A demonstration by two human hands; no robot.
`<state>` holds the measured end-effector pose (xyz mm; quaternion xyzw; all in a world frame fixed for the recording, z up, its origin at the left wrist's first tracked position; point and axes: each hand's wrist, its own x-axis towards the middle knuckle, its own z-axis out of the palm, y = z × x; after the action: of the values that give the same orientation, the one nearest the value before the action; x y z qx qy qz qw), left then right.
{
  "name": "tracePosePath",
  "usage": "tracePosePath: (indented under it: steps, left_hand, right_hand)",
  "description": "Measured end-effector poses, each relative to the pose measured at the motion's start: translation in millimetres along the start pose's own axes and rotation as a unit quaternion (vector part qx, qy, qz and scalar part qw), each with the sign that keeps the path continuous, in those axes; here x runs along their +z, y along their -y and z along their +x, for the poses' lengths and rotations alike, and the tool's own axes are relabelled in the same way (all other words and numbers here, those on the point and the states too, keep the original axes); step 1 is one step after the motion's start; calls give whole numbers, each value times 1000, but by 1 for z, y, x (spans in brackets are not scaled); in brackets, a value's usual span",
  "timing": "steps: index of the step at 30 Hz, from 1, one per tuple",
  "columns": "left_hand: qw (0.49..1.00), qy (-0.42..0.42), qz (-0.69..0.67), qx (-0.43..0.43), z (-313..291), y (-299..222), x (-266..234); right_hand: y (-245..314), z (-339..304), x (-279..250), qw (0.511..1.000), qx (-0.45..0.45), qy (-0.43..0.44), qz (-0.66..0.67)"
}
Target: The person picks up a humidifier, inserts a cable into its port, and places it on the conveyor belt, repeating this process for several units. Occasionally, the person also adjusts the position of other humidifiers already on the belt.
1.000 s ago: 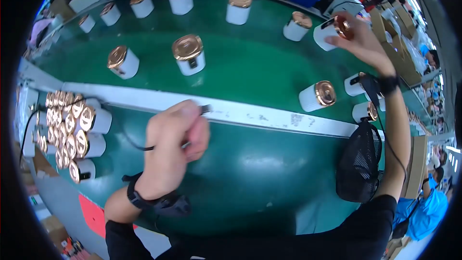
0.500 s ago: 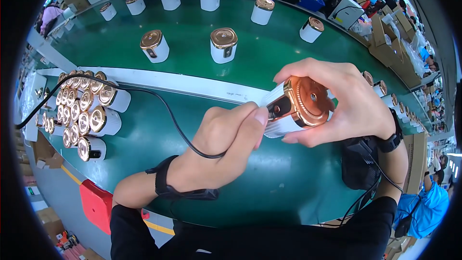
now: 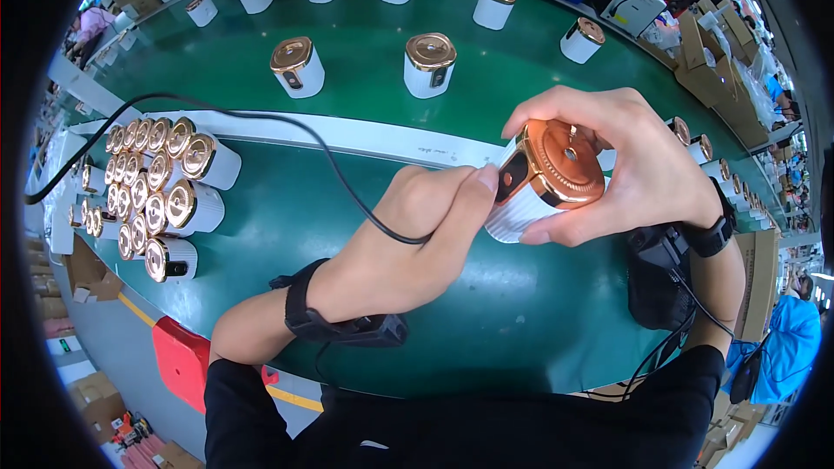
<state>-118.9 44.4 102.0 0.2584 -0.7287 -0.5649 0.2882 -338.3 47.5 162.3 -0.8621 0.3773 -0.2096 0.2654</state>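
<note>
My right hand (image 3: 638, 169) is closed around a white ribbed canister (image 3: 521, 217) with a shiny copper-gold lid, its thumb low on the side and its fingers over the far side. The canister is tilted, its lid facing up and right and its dark oval panel toward my left hand. My left hand (image 3: 430, 226) pinches the end of a black cable (image 3: 339, 178) against that panel. The fingers cover the cable's tip, so I cannot tell whether it is plugged in. Both hands are above the green table (image 3: 512, 321).
Several similar canisters (image 3: 156, 200) stand packed at the left. Beyond a white rail (image 3: 391, 143), more canisters (image 3: 430, 65) stand spaced along a green surface. A black box-shaped device (image 3: 656, 282) lies by my right forearm. A red stool (image 3: 181, 360) stands at lower left.
The spaced canisters beyond the rail have shifted right relative to it. Both hands and the held canister have moved slightly right and up in view; the grips look the same.
</note>
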Motion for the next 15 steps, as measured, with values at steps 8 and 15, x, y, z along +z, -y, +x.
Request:
tracePosePath:
  steps: [8,15]
  left_hand:
    - [998,-19,-30,-42,2,6,7]
    - [965,-260,27,-22,14,2,-9]
  right_hand:
    - [-12,-4,10,997,46,15,63]
    - [-71,-33,-77,955,53,-13,-290]
